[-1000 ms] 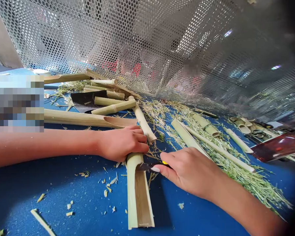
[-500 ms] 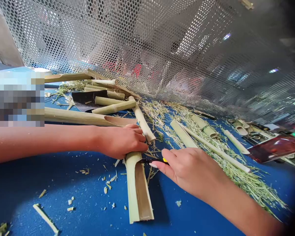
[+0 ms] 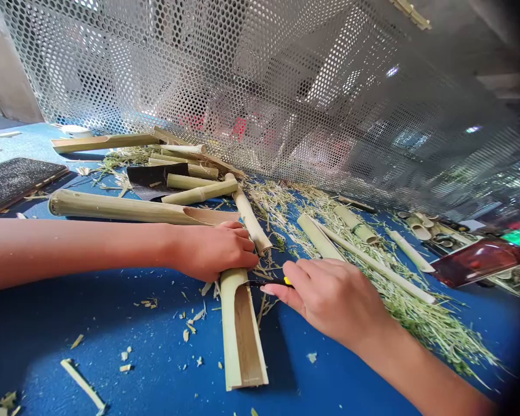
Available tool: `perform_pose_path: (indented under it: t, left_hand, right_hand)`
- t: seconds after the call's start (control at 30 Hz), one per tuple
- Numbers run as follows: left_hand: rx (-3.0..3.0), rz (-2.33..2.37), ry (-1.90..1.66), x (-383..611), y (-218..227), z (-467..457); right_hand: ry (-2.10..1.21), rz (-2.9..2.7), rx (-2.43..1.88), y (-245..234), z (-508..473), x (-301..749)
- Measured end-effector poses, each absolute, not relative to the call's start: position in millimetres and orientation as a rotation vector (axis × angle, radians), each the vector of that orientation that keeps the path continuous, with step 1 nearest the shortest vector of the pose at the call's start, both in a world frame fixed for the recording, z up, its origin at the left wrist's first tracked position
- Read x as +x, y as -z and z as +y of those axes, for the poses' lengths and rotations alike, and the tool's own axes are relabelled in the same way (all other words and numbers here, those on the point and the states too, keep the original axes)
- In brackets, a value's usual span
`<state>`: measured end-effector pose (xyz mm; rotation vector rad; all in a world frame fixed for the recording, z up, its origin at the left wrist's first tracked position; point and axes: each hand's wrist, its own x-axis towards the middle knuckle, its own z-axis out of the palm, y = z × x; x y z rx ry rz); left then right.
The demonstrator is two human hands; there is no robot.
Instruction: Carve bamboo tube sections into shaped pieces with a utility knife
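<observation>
My left hand [image 3: 212,251] curls over the upper end of a split bamboo half [image 3: 240,332], which lies on the blue table with its hollow side up. A thin bamboo stick [image 3: 251,222] runs just behind those fingers. My right hand [image 3: 329,300] is shut on a small knife with a yellow handle [image 3: 266,283]. Its dark blade reaches to the bamboo half's edge, and my fingers hide most of the handle.
A long bamboo tube [image 3: 117,209] lies beyond my left forearm, among several bamboo pieces and a black-bladed tool [image 3: 153,172]. Green shavings [image 3: 416,306] cover the table at right. A perforated metal sheet [image 3: 242,75] rises behind. A dark mat [image 3: 17,182] lies far left.
The view has turned slightly, so the scene shifts left and a dark mat shows at far left. The hands and knife keep nearly the same hold on the bamboo half.
</observation>
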<state>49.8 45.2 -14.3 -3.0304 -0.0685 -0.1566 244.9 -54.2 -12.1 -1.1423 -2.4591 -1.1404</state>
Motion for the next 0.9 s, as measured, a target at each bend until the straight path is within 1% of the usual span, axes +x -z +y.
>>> perform_pose_path:
  t: [0.1, 0.33, 0.47, 0.57, 0.8, 0.9]
  left_hand:
    - [-3.035, -0.08, 0.157, 50.1, 14.8, 45.3]
    - [-3.02, -0.099, 0.027, 51.9, 8.4, 43.2]
    - [-3.033, -0.126, 0.011, 51.7, 8.2, 42.2]
    - [-3.029, -0.127, 0.022, 51.4, 9.8, 42.0]
    - [-3.027, -0.092, 0.06, 51.5, 11.4, 43.8]
    - [-3.023, -0.086, 0.039, 52.2, 8.9, 43.4]
  right_hand:
    - [1.098, -2.521, -1.203, 11.9, -57.3, 242.1]
    - [0.845, -2.651, -1.254, 8.4, -54.8, 244.6]
    - [1.056, -2.501, -1.106, 8.5, -52.0, 247.9]
    - [1.189, -2.445, -1.104, 9.3, -54.0, 246.0]
    - [1.146, -2.544, -1.239, 8.7, -62.0, 240.8]
    - [0.999, -2.642, -1.286, 6.9, -58.6, 243.2]
